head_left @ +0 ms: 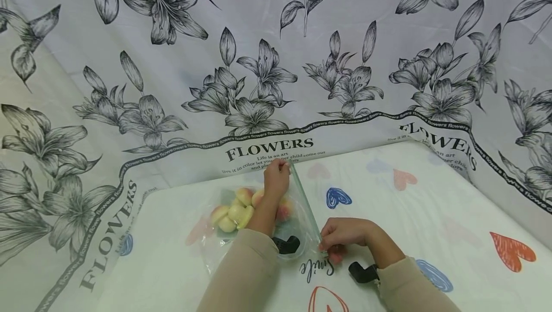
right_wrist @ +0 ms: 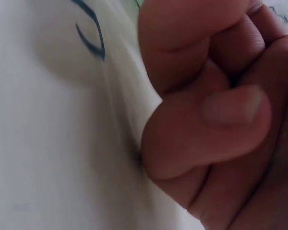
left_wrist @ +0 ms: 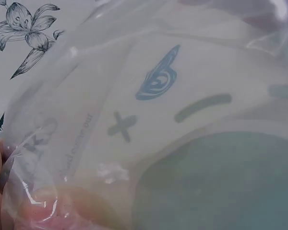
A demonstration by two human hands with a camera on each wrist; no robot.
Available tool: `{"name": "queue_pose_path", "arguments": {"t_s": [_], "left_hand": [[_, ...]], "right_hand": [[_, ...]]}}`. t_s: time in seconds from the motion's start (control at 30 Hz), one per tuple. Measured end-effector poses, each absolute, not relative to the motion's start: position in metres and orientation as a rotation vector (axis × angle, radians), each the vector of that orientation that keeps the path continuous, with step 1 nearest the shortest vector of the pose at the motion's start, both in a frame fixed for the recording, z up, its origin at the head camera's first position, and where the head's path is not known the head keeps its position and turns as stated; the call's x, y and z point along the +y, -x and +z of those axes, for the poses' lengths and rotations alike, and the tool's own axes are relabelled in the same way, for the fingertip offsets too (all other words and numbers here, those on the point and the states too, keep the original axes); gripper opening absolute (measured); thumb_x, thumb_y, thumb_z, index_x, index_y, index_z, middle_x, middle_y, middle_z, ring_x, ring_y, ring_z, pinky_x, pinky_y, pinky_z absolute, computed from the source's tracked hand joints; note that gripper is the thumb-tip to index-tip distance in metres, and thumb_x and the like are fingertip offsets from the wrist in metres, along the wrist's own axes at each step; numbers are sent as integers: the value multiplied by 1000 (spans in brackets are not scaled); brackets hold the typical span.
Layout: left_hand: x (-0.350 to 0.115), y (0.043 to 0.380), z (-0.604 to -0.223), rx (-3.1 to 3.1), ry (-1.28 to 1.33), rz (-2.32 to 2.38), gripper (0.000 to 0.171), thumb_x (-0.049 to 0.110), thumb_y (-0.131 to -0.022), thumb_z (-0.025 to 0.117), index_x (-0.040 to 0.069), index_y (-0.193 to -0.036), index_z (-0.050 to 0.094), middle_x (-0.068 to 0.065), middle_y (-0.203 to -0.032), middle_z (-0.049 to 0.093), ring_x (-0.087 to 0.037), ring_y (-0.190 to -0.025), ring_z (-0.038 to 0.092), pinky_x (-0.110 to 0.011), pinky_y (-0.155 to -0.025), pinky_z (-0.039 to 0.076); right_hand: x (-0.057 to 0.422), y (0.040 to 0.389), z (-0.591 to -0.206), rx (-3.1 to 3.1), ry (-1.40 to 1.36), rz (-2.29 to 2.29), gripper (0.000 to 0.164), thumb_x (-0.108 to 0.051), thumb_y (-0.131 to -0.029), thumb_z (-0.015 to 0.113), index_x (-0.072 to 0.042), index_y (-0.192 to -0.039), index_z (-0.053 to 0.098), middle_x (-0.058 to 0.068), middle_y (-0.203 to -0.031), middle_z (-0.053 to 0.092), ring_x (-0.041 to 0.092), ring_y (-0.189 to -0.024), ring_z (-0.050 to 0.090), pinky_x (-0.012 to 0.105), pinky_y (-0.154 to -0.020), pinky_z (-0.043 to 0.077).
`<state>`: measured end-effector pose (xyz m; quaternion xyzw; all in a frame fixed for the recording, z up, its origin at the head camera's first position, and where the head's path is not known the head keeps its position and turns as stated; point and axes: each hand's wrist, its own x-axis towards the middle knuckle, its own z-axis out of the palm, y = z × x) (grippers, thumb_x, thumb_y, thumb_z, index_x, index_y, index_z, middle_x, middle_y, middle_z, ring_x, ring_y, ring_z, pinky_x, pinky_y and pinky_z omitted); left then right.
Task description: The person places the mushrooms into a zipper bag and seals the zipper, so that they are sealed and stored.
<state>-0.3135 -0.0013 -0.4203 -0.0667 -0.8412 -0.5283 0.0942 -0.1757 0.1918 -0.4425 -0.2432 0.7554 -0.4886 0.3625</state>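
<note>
A clear zip bag [head_left: 211, 250] lies on the tablecloth, with several yellow and pink peaches [head_left: 236, 213] inside. Its pale green zip strip [head_left: 305, 199] runs along the bag's right side. At the strip's far end, my left hand [head_left: 277, 178] pinches it, the forearm crossing over the bag and hiding part of the fruit. My right hand [head_left: 348, 232] pinches the near end between thumb and curled fingers. Through the left wrist view, the bag's film [left_wrist: 122, 158] spreads wide, with a blurred peach [left_wrist: 74, 211] low down. Curled fingers [right_wrist: 197, 139] fill the right wrist view.
The white tablecloth [head_left: 379, 202] carries printed hearts and lettering. A reddish patch [head_left: 337, 253] shows beneath the right hand. Behind the table hangs a flower-printed curtain [head_left: 258, 63]. Black wrist mounts [head_left: 363, 272] sit beside the sleeves.
</note>
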Motion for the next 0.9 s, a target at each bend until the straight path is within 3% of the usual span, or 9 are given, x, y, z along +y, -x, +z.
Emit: {"name": "queue_pose_path", "arguments": {"t_s": [0.23, 0.37, 0.47, 0.57, 0.73, 0.9], "left_hand": [[-4, 313, -417, -2463, 232, -1670, 17, 23, -97, 61, 9, -104, 68, -4, -86, 69, -15, -76, 64, -27, -65, 55], [-8, 311, -416, -2565, 325, -1580, 28, 33, -98, 59, 10, -113, 66, -6, -102, 69, -20, -93, 65, -35, -80, 56], [-15, 308, -411, -2680, 398, -1459, 45, 42, -98, 57, 12, -131, 59, -8, -128, 64, -25, -117, 60, -43, -100, 49], [-26, 305, -403, -2760, 414, -1368, 61, 50, -97, 54, 18, -147, 45, -7, -148, 50, -28, -137, 46, -47, -114, 36], [-59, 300, -391, -2773, 402, -1263, 68, 59, -94, 52, 25, -152, 37, -2, -155, 41, -29, -144, 35, -49, -118, 27], [-109, 286, -390, -2735, 425, -1138, 74, 61, -95, 50, 20, -153, 32, -5, -158, 35, -29, -147, 29, -49, -120, 23]], "right_hand": [[198, 179, -438, 2004, 558, -1179, 32, -24, -82, 67, 4, -66, 68, 1, -54, 65, 10, -47, 56, 20, -41, 26], [202, 181, -439, 2027, 537, -1133, 31, -26, -83, 68, 0, -67, 72, 5, -58, 68, 10, -47, 60, 18, -39, 24], [205, 183, -440, 2050, 513, -1096, 30, -28, -83, 68, -3, -67, 73, 7, -60, 70, 10, -46, 61, 18, -38, 22], [209, 185, -439, 2061, 486, -1082, 31, -30, -84, 68, -4, -69, 74, 9, -61, 70, 10, -45, 60, 18, -38, 22], [218, 186, -439, 2098, 434, -1112, 40, -37, -91, 66, -3, -72, 74, 12, -64, 71, 13, -46, 61, 19, -40, 33], [233, 193, -439, 2345, 391, -1137, 43, -45, -94, 61, -8, -74, 71, 8, -63, 67, 16, -51, 60, 26, -46, 43]]}}
